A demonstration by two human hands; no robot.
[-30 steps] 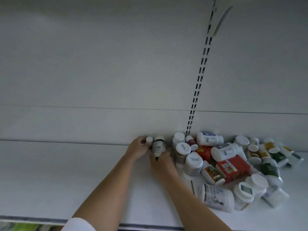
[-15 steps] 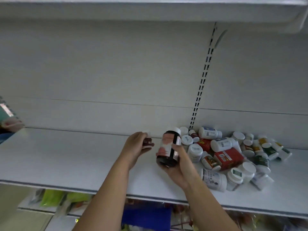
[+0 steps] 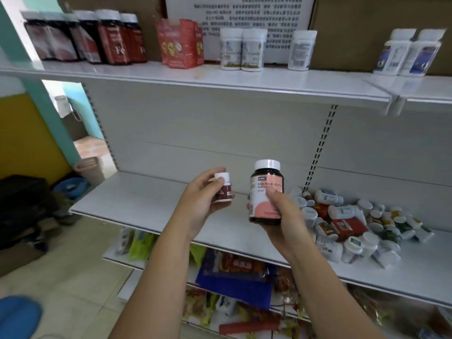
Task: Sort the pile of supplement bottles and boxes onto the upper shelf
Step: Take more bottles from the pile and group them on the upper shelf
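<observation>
- Left hand (image 3: 203,199), fingers curled, holds a small white-capped bottle (image 3: 223,189) upright in front of the middle shelf (image 3: 146,201).
- Right hand (image 3: 281,216) grips a large dark bottle (image 3: 266,192) with a pink label, upright, thumb across the label. It is at three o'clock of the small bottle, near but apart.
- At four o'clock of the right hand, the pile (image 3: 342,223) of white bottles and red boxes lies jumbled on the middle shelf.
- At twelve o'clock, the upper shelf (image 3: 244,80) carries upright dark bottles (image 3: 97,37), red boxes (image 3: 181,44) and white bottles (image 3: 242,50).
</observation>
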